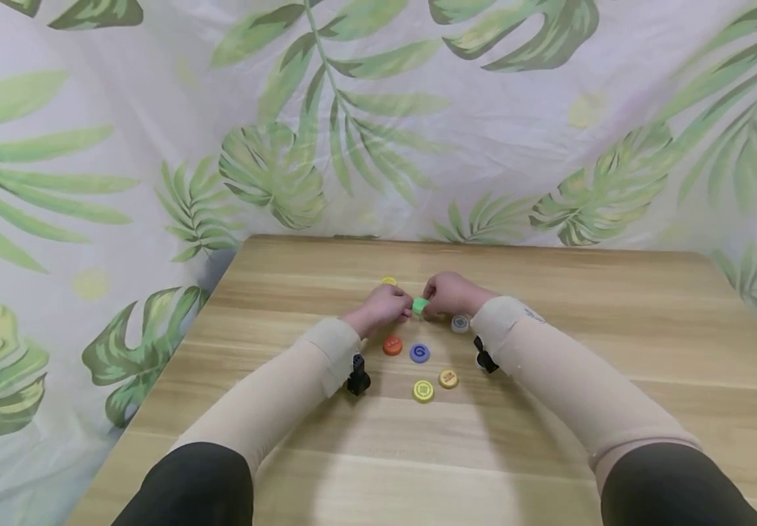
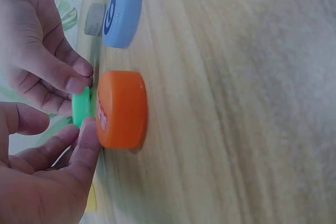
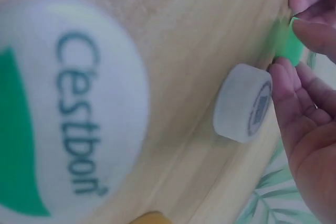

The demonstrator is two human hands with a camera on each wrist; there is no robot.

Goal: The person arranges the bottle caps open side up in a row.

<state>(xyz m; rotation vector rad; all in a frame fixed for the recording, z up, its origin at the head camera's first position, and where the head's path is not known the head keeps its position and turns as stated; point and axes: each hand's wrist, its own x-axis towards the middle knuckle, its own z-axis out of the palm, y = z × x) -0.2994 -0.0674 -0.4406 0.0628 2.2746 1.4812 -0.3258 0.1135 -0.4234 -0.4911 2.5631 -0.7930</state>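
Note:
A green bottle cap [image 1: 420, 305] sits between the two hands, toward the middle of the table. My right hand [image 1: 454, 294] pinches it between thumb and fingers, seen in the right wrist view. Fingertips of my left hand [image 1: 385, 305] meet the cap's opposite edge, while the left thumb stands apart from them in the left wrist view. Close beside the cap there is an orange-red bottle cap [image 2: 122, 109], with a blue bottle cap [image 2: 122, 17] beyond it. By the right fingers lies a whitish bottle cap [image 3: 244, 103] with a printed top.
Nearer the body lie a yellow cap [image 1: 423, 391] and an orange-yellow cap [image 1: 448, 378]. Another yellow cap [image 1: 389, 280] shows behind the left hand. A white cap lettered "C'estbon" [image 3: 105, 108] is under the right wrist. Leaf-patterned cloth [image 1: 365, 146] hangs behind the wooden table [image 1: 615, 314].

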